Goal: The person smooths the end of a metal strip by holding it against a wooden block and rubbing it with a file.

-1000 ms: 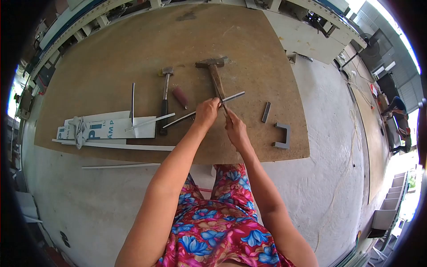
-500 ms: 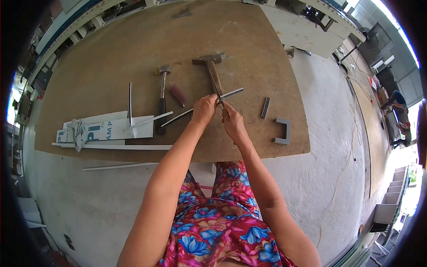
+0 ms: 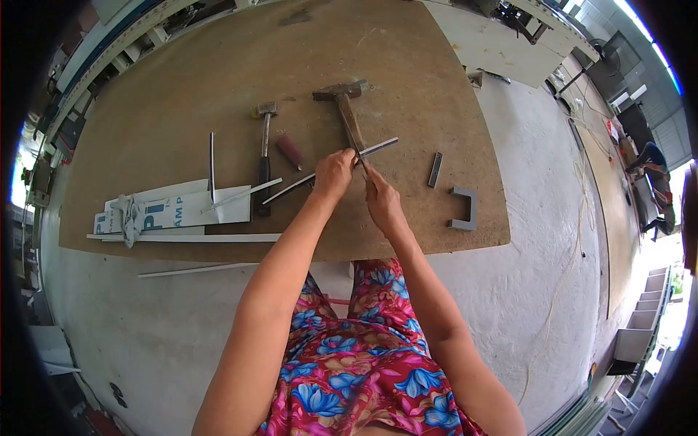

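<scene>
My left hand (image 3: pixel 335 174) is closed round a thin dark and white strip (image 3: pixel 381 146), which sticks out on both sides of the fist. Just right of it, my right hand (image 3: pixel 381 195) is closed on the handle of a thin, file-like tool (image 3: pixel 354 139), whose narrow blade crosses the strip. Beyond both hands lies a large wooden-handled hammer (image 3: pixel 345 105) on the brown board (image 3: pixel 407 80). A smaller hammer (image 3: pixel 265 156) and a dark red cylinder (image 3: pixel 290 152) lie to the left.
To the right lie a short dark bar (image 3: pixel 435 170) and a grey U-shaped block (image 3: pixel 464 208). Printed white sheets (image 3: pixel 174 209), a crumpled cloth (image 3: pixel 129 218) and long white strips (image 3: pixel 196 238) are at the left. Another person (image 3: pixel 649 161) is at the far right.
My right hand has shifted slightly down with the tool. My left hand stays at nearly the same place on the strip. The camera view has moved slightly.
</scene>
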A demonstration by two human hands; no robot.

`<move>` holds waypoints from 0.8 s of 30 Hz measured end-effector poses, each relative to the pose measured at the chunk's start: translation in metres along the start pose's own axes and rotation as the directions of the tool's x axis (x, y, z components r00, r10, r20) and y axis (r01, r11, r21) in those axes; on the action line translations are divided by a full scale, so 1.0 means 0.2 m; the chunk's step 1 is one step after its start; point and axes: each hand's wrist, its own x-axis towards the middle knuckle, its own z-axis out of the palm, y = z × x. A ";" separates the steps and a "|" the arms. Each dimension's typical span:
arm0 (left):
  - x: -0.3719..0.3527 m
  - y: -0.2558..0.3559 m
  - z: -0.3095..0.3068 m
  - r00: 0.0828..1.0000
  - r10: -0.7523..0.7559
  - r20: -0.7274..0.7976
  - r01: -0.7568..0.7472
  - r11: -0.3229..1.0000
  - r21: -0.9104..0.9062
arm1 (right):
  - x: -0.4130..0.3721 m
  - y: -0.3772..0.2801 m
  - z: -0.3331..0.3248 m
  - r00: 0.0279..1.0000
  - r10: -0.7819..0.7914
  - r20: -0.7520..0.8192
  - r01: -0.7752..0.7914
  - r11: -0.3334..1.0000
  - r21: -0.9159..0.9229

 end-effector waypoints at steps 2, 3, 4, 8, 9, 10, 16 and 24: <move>0.01 0.01 0.00 1.000 -0.006 0.004 0.006 1.000 0.009 | -0.16 0.05 -0.05 0.993 -0.104 -0.059 0.101 0.994 -0.045; 0.02 0.02 -0.01 1.000 -0.021 0.011 0.021 1.000 0.010 | -0.18 0.03 -0.08 1.000 -0.013 -0.012 0.013 1.000 -0.006; 0.00 0.02 -0.01 0.999 -0.036 0.025 0.036 0.999 0.011 | -0.21 0.00 -0.12 0.996 0.082 0.038 -0.083 0.996 0.029; 0.00 0.02 0.01 1.000 -0.029 0.012 0.029 0.999 -0.041 | -0.05 -0.07 -0.12 0.976 0.183 0.116 -0.194 0.977 0.084; 0.00 0.01 0.02 1.000 -0.026 0.003 0.026 0.999 -0.029 | 0.00 -0.08 -0.08 0.983 0.160 0.090 -0.166 0.984 0.063; 0.00 0.00 0.03 1.000 -0.026 -0.005 0.026 1.000 -0.014 | 0.06 -0.09 -0.03 0.988 0.136 0.067 -0.139 0.989 0.044; 0.00 0.01 0.01 1.000 -0.018 0.001 0.018 1.000 0.006 | -0.19 -0.06 -0.12 0.994 0.103 0.039 -0.105 0.992 0.072; 0.00 0.02 0.00 0.998 -0.051 0.019 0.052 0.996 -0.068 | 0.05 -0.07 -0.02 0.994 0.096 0.047 -0.098 0.995 0.032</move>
